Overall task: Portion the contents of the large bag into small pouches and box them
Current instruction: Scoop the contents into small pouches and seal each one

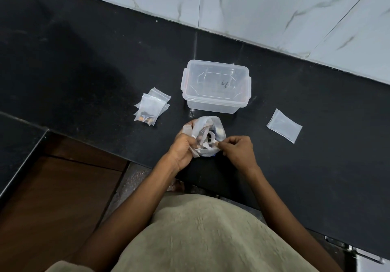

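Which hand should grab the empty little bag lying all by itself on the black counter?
Probably the right hand. The lone empty clear pouch lies on its side of the black counter, and it only pinches the crumpled large plastic bag, while the left hand grips that bag.

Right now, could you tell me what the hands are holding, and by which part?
Both hold the large bag: the left hand grips its bunched left side, the right hand pinches its near rim.
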### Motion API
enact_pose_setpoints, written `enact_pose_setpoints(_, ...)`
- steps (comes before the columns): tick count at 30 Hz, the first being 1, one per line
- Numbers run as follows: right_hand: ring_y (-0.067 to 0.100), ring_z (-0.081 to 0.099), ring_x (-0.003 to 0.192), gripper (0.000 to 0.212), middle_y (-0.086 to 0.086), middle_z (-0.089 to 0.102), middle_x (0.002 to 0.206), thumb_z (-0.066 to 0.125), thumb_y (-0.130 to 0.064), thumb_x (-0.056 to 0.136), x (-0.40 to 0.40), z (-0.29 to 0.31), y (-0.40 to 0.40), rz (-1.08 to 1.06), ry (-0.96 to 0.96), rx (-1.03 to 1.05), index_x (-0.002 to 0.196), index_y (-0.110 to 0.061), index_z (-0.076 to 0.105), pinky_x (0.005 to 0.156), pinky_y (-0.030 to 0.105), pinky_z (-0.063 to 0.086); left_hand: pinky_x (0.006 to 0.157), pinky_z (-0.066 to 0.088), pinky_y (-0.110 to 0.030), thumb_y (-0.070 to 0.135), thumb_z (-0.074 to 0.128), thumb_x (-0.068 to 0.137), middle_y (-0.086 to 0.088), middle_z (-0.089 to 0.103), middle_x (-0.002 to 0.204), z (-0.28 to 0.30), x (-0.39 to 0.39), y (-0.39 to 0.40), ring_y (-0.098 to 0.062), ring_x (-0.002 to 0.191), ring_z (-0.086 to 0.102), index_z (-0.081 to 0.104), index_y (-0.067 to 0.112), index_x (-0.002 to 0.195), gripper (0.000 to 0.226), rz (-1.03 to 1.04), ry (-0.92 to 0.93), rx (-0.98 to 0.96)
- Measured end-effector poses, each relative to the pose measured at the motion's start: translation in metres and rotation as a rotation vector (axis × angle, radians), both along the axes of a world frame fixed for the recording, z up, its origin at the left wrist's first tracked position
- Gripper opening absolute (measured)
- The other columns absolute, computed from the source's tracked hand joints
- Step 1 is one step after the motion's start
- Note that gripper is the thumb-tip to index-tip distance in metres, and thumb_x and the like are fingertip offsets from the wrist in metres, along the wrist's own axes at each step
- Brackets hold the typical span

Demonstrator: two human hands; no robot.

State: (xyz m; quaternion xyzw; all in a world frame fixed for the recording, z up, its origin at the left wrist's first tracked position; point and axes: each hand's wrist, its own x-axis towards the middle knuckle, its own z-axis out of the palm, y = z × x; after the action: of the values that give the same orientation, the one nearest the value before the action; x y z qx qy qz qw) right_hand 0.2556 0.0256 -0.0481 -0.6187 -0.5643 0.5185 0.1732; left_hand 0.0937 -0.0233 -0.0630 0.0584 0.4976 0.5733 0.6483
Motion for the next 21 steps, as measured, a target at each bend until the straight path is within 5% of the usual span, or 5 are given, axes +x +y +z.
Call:
enact_pose_setpoints(5, 0.018, 0.064, 0.051, 0.019, 0.004, 0.066, 0.054, 0.072, -0.012, 0.078, -0.01, -0.002, -0.006, 0.071, -0.158, 0.278, 0.059, -0.009, 0.071, 0.051, 0.029, 0.052, 0.074, 0.06, -0.038, -0.006, 0.047, 0.057, -0.015, 0.07, 0.091, 0.005, -0.001, -0.002, -0.027, 0.08, 0.071, 0.061, 0.001, 0.115, 0.06, 0.003, -0.207, 0.05)
enact_pose_setpoints(8, 0.019, 0.066, 0.055, 0.018, 0.004, 0.067, 0.056, 0.072, -0.012, 0.078, -0.009, -0.004, -0.005, 0.085, -0.151, 0.287, 0.061, -0.009, 0.072, 0.053, 0.03, 0.052, 0.07, 0.059, -0.032, -0.016, 0.052, 0.08, -0.01, 0.069, 0.093, 0.008, 0.0, 0.002, -0.023, 0.08, 0.07, 0.063, 0.008, 0.113, 0.043, -0.037, 0.059, -0.053)
enact_pose_setpoints(13, 0.01, 0.044, 0.041, 0.019, 0.003, 0.055, 0.049, 0.077, -0.005, 0.082, -0.005, -0.006, -0.001, -0.122, 0.15, -0.095, 0.064, 0.0, 0.071, 0.041, 0.022, 0.037, 0.076, 0.058, -0.031, -0.007, 0.063, 0.075, 0.002, 0.069, 0.097, 0.001, 0.008, 0.007, -0.017, 0.09, 0.066, 0.061, 0.023, 0.106, 0.044, -0.076, 0.731, -0.246)
enact_pose_setpoints(17, 0.008, 0.033, 0.037, 0.015, 0.002, 0.048, 0.048, 0.077, -0.003, 0.082, 0.001, -0.004, 0.001, -0.155, 0.251, -0.211, 0.071, 0.005, 0.07, 0.036, 0.019, 0.027, 0.082, 0.059, -0.04, -0.004, 0.062, 0.07, -0.002, 0.071, 0.097, 0.0, 0.002, 0.009, -0.023, 0.092, 0.068, 0.063, 0.022, 0.104, 0.043, -0.048, 0.72, -0.285)
enact_pose_setpoints(21, 0.007, 0.038, 0.038, 0.016, 0.001, 0.052, 0.048, 0.08, -0.006, 0.082, 0.009, -0.005, 0.004, -0.114, 0.217, -0.191, 0.076, 0.007, 0.073, 0.038, 0.018, 0.031, 0.061, 0.053, -0.027, -0.011, 0.06, 0.074, -0.004, 0.07, 0.085, 0.0, 0.001, 0.007, -0.019, 0.075, 0.065, 0.065, 0.015, 0.096, 0.034, 0.017, 0.619, -0.254)
